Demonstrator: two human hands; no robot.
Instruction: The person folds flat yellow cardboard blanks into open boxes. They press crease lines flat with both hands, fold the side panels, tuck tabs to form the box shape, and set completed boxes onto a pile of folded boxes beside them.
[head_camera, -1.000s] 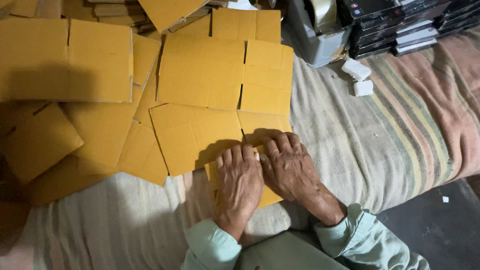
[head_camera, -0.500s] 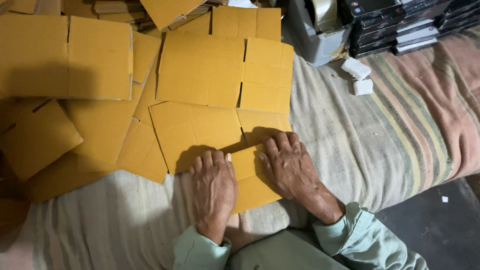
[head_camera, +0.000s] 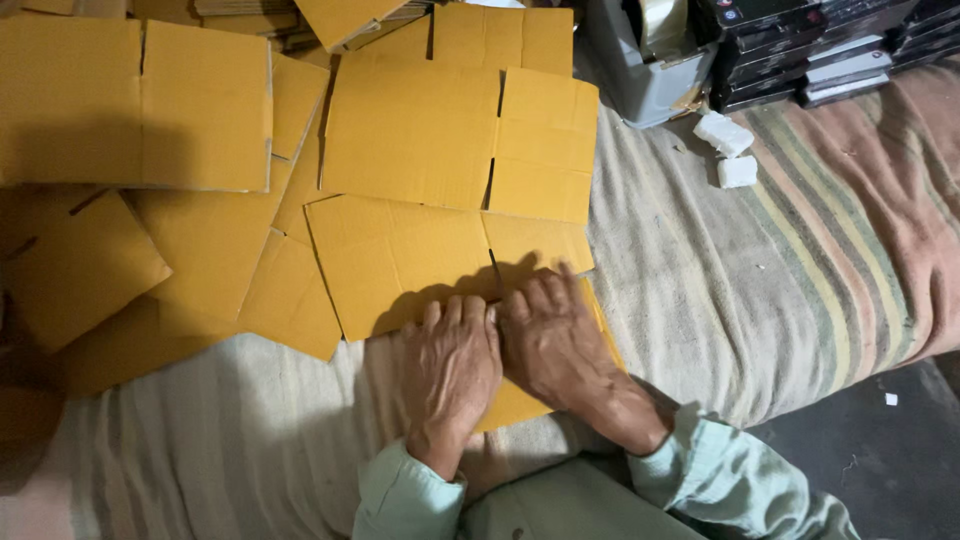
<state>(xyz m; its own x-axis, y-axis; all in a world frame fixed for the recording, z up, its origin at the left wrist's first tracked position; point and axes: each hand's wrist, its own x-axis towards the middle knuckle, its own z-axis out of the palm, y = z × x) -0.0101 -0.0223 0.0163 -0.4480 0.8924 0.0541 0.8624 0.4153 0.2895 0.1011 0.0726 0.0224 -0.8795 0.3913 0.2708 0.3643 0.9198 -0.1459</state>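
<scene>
Two hands lie side by side, fingers spread flat and gripping nothing, the left hand (head_camera: 452, 362) and right hand (head_camera: 549, 338) pressing a small yellow card (head_camera: 512, 400) onto the striped cloth (head_camera: 720, 300), just below the flattened boxes (head_camera: 420, 140), with white blocks (head_camera: 728, 150) well apart.

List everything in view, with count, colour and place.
cardboard sheets: many, yellow-brown, flat and overlapping across the left and middle
cardboard piece: one, yellow-brown, under both hands
striped cloth: one, grey with pink and green bands, covering the surface
foam blocks: two, white, on the cloth at upper right
grey bin: one, top middle-right
black flat cases: a stack, top right
dark floor: lower right
left hand: flat on the cardboard piece
right hand: flat beside it
</scene>
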